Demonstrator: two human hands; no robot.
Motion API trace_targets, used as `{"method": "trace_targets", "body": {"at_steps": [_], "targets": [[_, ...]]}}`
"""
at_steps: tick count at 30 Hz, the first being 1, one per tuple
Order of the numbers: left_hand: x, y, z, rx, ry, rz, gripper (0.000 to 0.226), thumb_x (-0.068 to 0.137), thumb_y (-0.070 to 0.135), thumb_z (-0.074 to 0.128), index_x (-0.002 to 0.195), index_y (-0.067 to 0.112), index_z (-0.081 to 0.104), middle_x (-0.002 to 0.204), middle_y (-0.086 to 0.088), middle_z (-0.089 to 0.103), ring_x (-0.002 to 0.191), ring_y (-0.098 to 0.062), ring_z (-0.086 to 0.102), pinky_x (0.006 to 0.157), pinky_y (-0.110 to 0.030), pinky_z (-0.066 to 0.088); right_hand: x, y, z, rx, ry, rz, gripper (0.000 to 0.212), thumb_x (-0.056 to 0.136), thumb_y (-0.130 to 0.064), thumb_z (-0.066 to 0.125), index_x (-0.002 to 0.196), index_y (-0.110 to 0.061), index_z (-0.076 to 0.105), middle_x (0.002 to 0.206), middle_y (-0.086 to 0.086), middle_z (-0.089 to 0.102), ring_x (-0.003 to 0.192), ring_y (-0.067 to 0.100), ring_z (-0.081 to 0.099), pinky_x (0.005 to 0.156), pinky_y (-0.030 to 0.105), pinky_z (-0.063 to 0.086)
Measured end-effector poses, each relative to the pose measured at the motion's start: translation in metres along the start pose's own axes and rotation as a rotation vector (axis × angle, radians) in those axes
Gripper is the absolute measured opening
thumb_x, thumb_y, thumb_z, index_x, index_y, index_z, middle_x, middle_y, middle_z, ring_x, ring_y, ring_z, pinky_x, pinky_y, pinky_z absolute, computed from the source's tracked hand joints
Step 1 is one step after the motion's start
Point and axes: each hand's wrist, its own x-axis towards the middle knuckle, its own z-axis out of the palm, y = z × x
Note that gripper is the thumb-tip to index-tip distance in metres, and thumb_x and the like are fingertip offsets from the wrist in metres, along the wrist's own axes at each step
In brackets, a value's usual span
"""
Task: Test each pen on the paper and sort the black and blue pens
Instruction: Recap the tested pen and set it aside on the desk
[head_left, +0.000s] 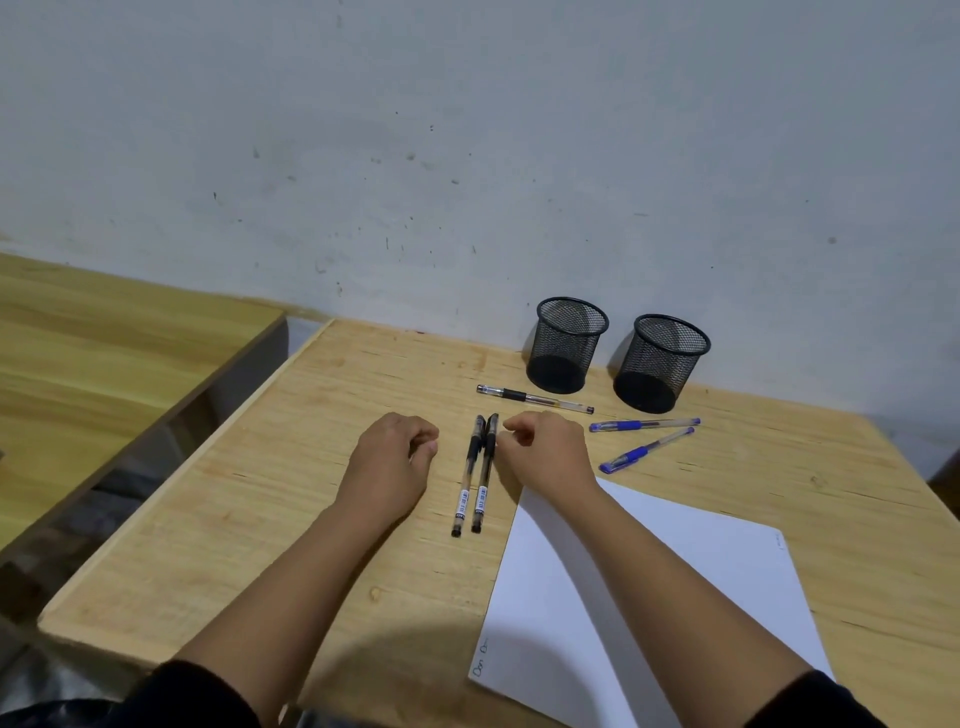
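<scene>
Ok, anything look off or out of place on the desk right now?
Nothing damaged or spilled. Both mesh cups stand upright and look empty; all five pens lie on the desk: two black ones side by side between the hands, a third near the cups, two blue right.

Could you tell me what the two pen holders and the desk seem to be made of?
Both pen holders look like black metal mesh, matte: the wall shows through the weave. The desk looks like light wood or wood-grain laminate, with a streaky grain and a dull sheen; I cannot tell which.
</scene>
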Motion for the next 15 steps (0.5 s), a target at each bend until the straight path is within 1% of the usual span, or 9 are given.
{"method": "trace_targets", "body": {"at_steps": [2, 4, 7, 9, 12, 15], "targets": [[0.014, 0.007, 0.001, 0.033, -0.037, 0.002, 0.024, 0.089, 0.023, 0.054, 0.111, 0.016, 0.062, 0.109, -0.006, 0.061, 0.102, -0.018, 0.053, 0.084, -0.023, 0.039, 0.01, 0.007, -0.007, -0.117, -0.017, -0.047, 0.031, 0.089, -0.018, 0.054, 0.117, -0.011, 0.065, 0.118, 0.008, 0.065, 0.105, 0.02, 0.059, 0.084, 0.025, 0.045], [0.03, 0.017, 0.004, 0.083, -0.067, 0.003, 0.027, 0.092, 0.025, 0.05, 0.116, 0.016, 0.058, 0.115, -0.006, 0.058, 0.107, -0.021, 0.051, 0.085, -0.03, 0.043, 0.021, 0.014, -0.014, -0.246, -0.024, -0.102, 0.033, 0.09, -0.019, 0.053, 0.12, -0.01, 0.064, 0.123, 0.009, 0.061, 0.108, 0.023, 0.057, 0.084, 0.028, 0.044], [0.051, 0.035, 0.012, 0.179, -0.1, 0.033, 0.029, 0.093, 0.026, 0.046, 0.119, 0.018, 0.055, 0.12, -0.007, 0.056, 0.108, -0.024, 0.051, 0.085, -0.036, 0.046, 0.035, 0.025, -0.024, -0.411, 0.01, -0.199, 0.031, 0.092, -0.02, 0.05, 0.118, -0.009, 0.063, 0.118, 0.01, 0.058, 0.103, 0.025, 0.057, 0.079, 0.03, 0.045], [0.063, 0.045, 0.02, 0.259, -0.135, 0.068, 0.03, 0.093, 0.026, 0.045, 0.12, 0.017, 0.054, 0.119, -0.007, 0.056, 0.107, -0.025, 0.052, 0.083, -0.037, 0.046, 0.042, 0.031, -0.027, -0.488, 0.043, -0.243, 0.03, 0.092, -0.022, 0.048, 0.115, -0.01, 0.064, 0.112, 0.009, 0.059, 0.098, 0.025, 0.057, 0.074, 0.031, 0.046], [0.077, 0.056, 0.032, 0.334, -0.167, 0.11, 0.03, 0.093, 0.026, 0.046, 0.119, 0.015, 0.055, 0.115, -0.008, 0.058, 0.106, -0.025, 0.052, 0.082, -0.036, 0.046, 0.051, 0.039, -0.03, -0.537, 0.052, -0.281, 0.029, 0.093, -0.022, 0.046, 0.113, -0.009, 0.063, 0.107, 0.009, 0.059, 0.096, 0.025, 0.056, 0.067, 0.029, 0.04], [0.086, 0.061, 0.043, 0.382, -0.205, 0.108, 0.031, 0.092, 0.027, 0.047, 0.12, 0.014, 0.054, 0.116, -0.009, 0.057, 0.108, -0.026, 0.051, 0.082, -0.036, 0.046, 0.057, 0.047, -0.031, -0.557, 0.064, -0.31, 0.03, 0.094, -0.021, 0.045, 0.115, -0.009, 0.062, 0.108, 0.01, 0.059, 0.098, 0.026, 0.056, 0.069, 0.031, 0.042]]}}
